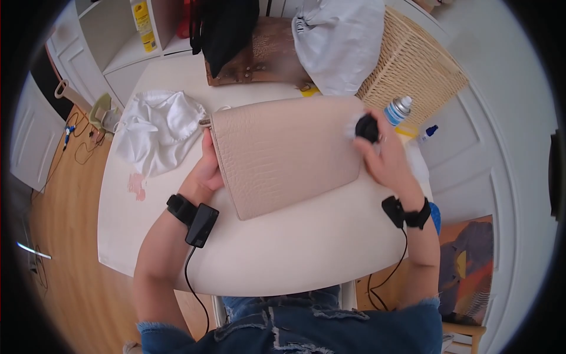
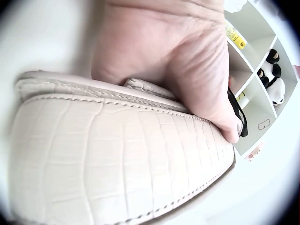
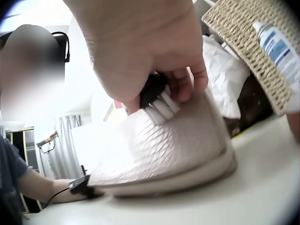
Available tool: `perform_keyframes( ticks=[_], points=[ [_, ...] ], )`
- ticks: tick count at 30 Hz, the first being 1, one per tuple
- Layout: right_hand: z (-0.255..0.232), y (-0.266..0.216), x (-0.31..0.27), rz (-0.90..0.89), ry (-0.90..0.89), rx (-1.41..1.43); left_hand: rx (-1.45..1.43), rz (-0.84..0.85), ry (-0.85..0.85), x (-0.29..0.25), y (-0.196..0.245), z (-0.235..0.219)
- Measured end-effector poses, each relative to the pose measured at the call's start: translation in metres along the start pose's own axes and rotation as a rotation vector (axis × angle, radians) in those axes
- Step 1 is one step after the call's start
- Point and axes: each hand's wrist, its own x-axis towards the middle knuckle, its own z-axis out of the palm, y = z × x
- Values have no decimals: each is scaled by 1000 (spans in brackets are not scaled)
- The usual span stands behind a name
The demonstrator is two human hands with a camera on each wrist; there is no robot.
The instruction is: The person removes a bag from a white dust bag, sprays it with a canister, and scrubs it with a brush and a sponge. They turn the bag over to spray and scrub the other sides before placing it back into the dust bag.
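Observation:
A beige handbag [image 1: 289, 153] with a crocodile-like grain and stitched edges lies tilted over the white table. My left hand [image 1: 207, 165] grips its left side, the thumb over the edge and the other fingers hidden behind the bag; the left wrist view shows this hold on the stitched edge [image 2: 117, 105] up close. In my right hand [image 1: 389, 153] is a small black brush [image 1: 367, 128] with white bristles [image 3: 161, 110], pinched between thumb and fingers. The bristles are at the bag's surface near its right end.
A white cloth pouch [image 1: 159, 133] lies left on the table [image 1: 295, 253]. Behind stand a brown bag [image 1: 274, 50], a white dust bag [image 1: 339, 44] and a woven basket [image 1: 413, 59]. A spray can [image 1: 397, 110] and a small blue-capped bottle [image 1: 428, 134] are at the right.

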Motion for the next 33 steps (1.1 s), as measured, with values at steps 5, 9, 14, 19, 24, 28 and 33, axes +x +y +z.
perform_keyframes(
  ticks=[5,9,14,19,24,28,33],
  points=[
    [24,-3,-13,-136,-108,-201,190,12,182,1,0,27],
    [42,-28,-43,-390,-376,-256,269,26,326,5,-2,35],
    [10,-12,-2,-279,-39,-162,26,8,-72,1,-1,7],
    [7,-15,6,14,95,7,244,22,230,0,0,29],
    [37,-21,-34,-499,-188,-353,141,23,90,1,-2,19],
    [19,-11,-3,-274,218,-307,354,57,179,0,-3,28],
    [5,-25,43,253,204,-113,182,31,37,2,-4,16]
  ],
)
